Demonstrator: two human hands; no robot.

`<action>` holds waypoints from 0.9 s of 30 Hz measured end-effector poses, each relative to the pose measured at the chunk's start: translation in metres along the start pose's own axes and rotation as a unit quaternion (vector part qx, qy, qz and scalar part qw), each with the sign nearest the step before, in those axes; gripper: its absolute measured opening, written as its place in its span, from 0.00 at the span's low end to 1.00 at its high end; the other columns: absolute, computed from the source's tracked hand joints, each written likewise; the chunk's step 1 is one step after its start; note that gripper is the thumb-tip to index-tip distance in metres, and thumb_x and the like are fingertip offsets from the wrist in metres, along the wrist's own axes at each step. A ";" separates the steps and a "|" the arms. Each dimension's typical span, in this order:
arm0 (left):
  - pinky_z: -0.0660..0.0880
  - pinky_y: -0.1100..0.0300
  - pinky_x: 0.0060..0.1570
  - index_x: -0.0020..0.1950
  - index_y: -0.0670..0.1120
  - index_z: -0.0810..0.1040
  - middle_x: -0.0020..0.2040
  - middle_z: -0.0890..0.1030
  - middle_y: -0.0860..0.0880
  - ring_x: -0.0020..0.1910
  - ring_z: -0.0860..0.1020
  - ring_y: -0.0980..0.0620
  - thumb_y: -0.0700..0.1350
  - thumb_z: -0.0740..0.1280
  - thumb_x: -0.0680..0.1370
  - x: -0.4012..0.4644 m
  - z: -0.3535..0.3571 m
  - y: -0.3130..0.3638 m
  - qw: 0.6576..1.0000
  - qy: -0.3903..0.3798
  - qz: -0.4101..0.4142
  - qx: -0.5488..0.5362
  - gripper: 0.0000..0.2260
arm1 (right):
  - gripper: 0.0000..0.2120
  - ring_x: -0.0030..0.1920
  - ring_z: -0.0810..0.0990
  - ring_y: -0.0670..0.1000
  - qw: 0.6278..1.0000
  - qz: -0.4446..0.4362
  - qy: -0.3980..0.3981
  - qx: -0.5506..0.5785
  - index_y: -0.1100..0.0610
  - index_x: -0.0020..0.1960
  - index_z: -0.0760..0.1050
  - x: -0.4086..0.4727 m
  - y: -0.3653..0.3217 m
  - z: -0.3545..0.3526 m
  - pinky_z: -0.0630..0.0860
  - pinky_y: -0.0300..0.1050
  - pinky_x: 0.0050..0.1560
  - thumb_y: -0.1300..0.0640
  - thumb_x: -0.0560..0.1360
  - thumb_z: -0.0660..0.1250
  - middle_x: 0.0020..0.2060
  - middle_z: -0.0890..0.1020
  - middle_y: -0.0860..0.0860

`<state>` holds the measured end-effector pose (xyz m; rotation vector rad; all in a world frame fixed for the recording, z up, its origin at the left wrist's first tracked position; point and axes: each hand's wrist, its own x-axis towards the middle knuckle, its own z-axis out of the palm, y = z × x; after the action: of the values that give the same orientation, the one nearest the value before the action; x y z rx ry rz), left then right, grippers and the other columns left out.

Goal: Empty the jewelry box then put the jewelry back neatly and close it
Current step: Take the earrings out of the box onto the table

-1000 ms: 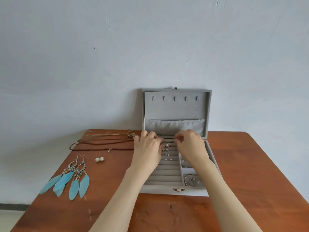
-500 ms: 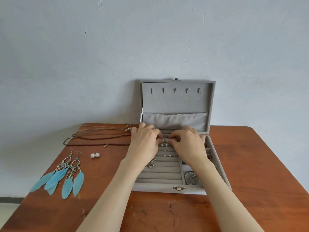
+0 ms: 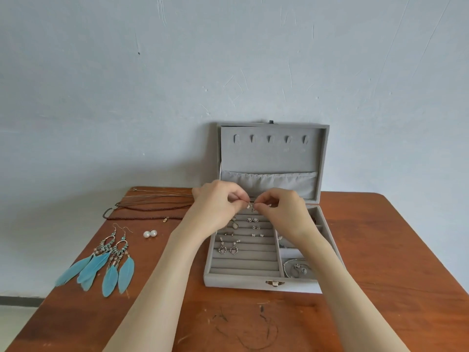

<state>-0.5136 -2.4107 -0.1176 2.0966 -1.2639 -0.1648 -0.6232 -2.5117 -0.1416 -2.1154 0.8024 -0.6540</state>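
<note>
Head view shows no readable writing anywhere. Both hands hover over the back rows of the open grey jewelry box (image 3: 256, 282) on the counter (image 3: 396, 250): the left hand (image 3: 215, 207) and right hand (image 3: 281, 209) each have curled fingers pinching a small silver earring (image 3: 250, 206) between them.

— Where is the jewelry box (image 3: 261, 282) placed?
— It is set on the table (image 3: 380, 275), at the back middle, with its lid (image 3: 272, 158) stood up against the wall (image 3: 228, 59).
— And to its left?
— The feather earrings (image 3: 104, 260) are laid nearest the table's left edge, the pearl studs (image 3: 150, 233) between them and the box, and the cord necklaces (image 3: 149, 208) behind both.
</note>
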 end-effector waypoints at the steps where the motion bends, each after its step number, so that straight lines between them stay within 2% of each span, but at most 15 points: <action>1: 0.70 0.59 0.57 0.38 0.56 0.80 0.37 0.80 0.58 0.44 0.78 0.60 0.46 0.69 0.73 -0.001 -0.007 0.000 1.000 0.007 0.003 -0.017 0.05 | 0.05 0.33 0.72 0.40 1.000 -0.010 -0.004 0.005 0.52 0.38 0.77 -0.001 -0.004 0.000 0.65 0.27 0.34 0.60 0.72 0.69 0.31 0.76 0.40; 3: 0.70 0.75 0.45 0.41 0.53 0.81 0.39 0.81 0.58 0.42 0.77 0.64 0.44 0.69 0.73 -0.007 -0.021 -0.004 0.999 0.013 0.006 -0.052 0.04 | 0.05 0.33 0.72 0.40 1.000 -0.025 -0.013 0.013 0.52 0.38 0.77 -0.005 -0.013 0.001 0.66 0.26 0.34 0.60 0.72 0.69 0.31 0.76 0.40; 5: 0.68 0.79 0.39 0.42 0.54 0.82 0.40 0.81 0.59 0.42 0.77 0.66 0.44 0.69 0.73 -0.017 -0.033 -0.015 0.998 0.018 0.000 -0.054 0.05 | 0.05 0.33 0.72 0.41 0.999 -0.033 -0.024 0.025 0.53 0.38 0.77 -0.010 -0.022 0.005 0.67 0.28 0.35 0.60 0.72 0.68 0.31 0.77 0.42; 8: 0.66 0.77 0.40 0.43 0.54 0.82 0.42 0.81 0.60 0.43 0.76 0.66 0.44 0.68 0.75 -0.032 -0.049 -0.040 0.999 0.024 -0.033 -0.021 0.06 | 0.05 0.35 0.74 0.46 0.996 -0.033 -0.060 0.049 0.54 0.38 0.77 -0.018 -0.035 0.019 0.72 0.37 0.40 0.61 0.72 0.68 0.33 0.79 0.46; 11: 0.66 0.69 0.44 0.45 0.51 0.83 0.46 0.82 0.56 0.46 0.75 0.60 0.42 0.66 0.76 -0.042 -0.055 -0.067 0.996 0.036 -0.077 0.015 0.07 | 0.07 0.41 0.78 0.48 0.993 -0.034 -0.110 0.029 0.52 0.36 0.77 -0.024 -0.049 0.046 0.75 0.42 0.45 0.61 0.72 0.67 0.38 0.82 0.51; 14: 0.64 0.65 0.50 0.45 0.51 0.82 0.50 0.81 0.52 0.53 0.74 0.55 0.41 0.65 0.76 -0.047 -0.053 -0.084 0.994 0.034 -0.098 0.040 0.08 | 0.06 0.45 0.79 0.50 0.991 -0.046 -0.126 -0.018 0.53 0.38 0.78 -0.019 -0.062 0.069 0.75 0.41 0.47 0.61 0.71 0.66 0.42 0.83 0.52; 17: 0.61 0.69 0.45 0.47 0.48 0.82 0.47 0.78 0.53 0.49 0.72 0.55 0.40 0.64 0.77 -0.047 -0.053 -0.092 0.993 0.046 -0.095 0.051 0.07 | 0.06 0.43 0.77 0.49 0.986 -0.056 -0.138 -0.069 0.57 0.42 0.81 -0.009 -0.071 0.084 0.73 0.38 0.42 0.62 0.72 0.65 0.38 0.79 0.50; 20: 0.64 0.65 0.48 0.50 0.49 0.81 0.48 0.78 0.51 0.52 0.73 0.53 0.40 0.65 0.76 -0.048 -0.049 -0.097 0.991 0.060 -0.105 0.056 0.07 | 0.07 0.43 0.75 0.49 0.982 -0.056 -0.146 -0.105 0.57 0.42 0.81 -0.005 -0.072 0.093 0.69 0.35 0.39 0.63 0.72 0.64 0.38 0.79 0.51; 22: 0.65 0.63 0.49 0.51 0.51 0.80 0.50 0.78 0.50 0.50 0.72 0.53 0.41 0.65 0.76 -0.049 -0.045 -0.098 0.990 0.069 -0.113 0.053 0.08 | 0.08 0.46 0.77 0.51 0.982 -0.043 -0.145 -0.117 0.58 0.42 0.82 -0.002 -0.071 0.097 0.69 0.37 0.42 0.63 0.71 0.64 0.43 0.82 0.54; 27: 0.71 0.53 0.56 0.52 0.49 0.78 0.48 0.79 0.49 0.54 0.74 0.49 0.41 0.65 0.76 -0.049 -0.034 -0.101 0.990 0.064 -0.115 0.057 0.07 | 0.10 0.42 0.78 0.53 0.981 -0.012 -0.140 -0.133 0.58 0.41 0.81 0.003 -0.072 0.103 0.73 0.41 0.42 0.66 0.71 0.62 0.40 0.82 0.57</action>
<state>-0.4493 -2.3235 -0.1634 2.3098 -0.9753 -0.0586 -0.5296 -2.4283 -0.1431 -2.3942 0.7387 -0.2598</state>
